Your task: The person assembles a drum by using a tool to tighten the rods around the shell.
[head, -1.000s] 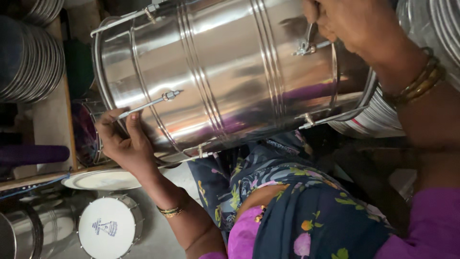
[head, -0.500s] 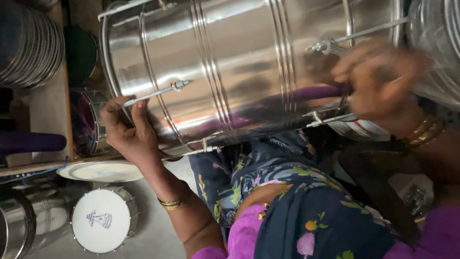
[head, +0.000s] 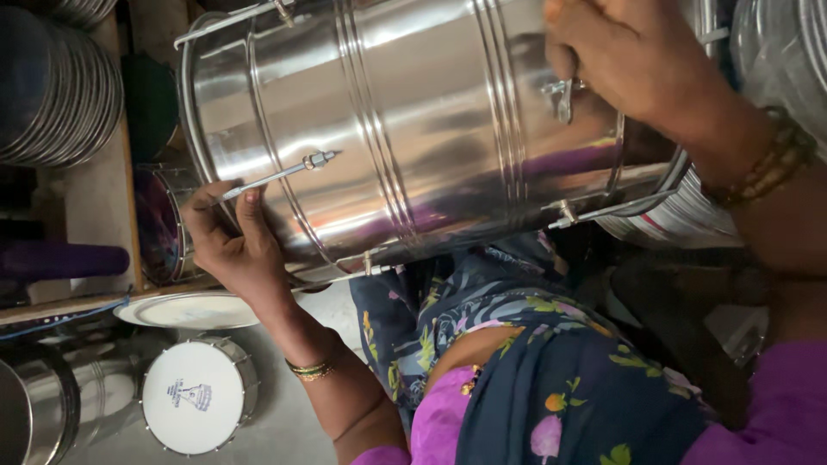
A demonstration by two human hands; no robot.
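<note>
Right hand [head: 637, 60] has shifted up onto the steel drum [head: 413, 129] — drum lying across the lap.
Its fingers grasp a tuning lug [head: 564, 90]; left hand [head: 233, 245] pinches a tension rod [head: 276, 176] by the rim.

A drum maker's workshop or storeroom was shown. A large steel drum shell [head: 413, 129], fitted with tension rods [head: 276, 176] and lugs, was laid across a lap. Stacks of metal hoops or rims [head: 60, 82] were stored on a wooden shelf [head: 103, 215] at the side. On the grey floor [head: 276, 422] a small finished drum with a white head [head: 198, 396] was stood beside more polished steel shells [head: 39, 413] and a loose white drumhead [head: 185, 310].
</note>
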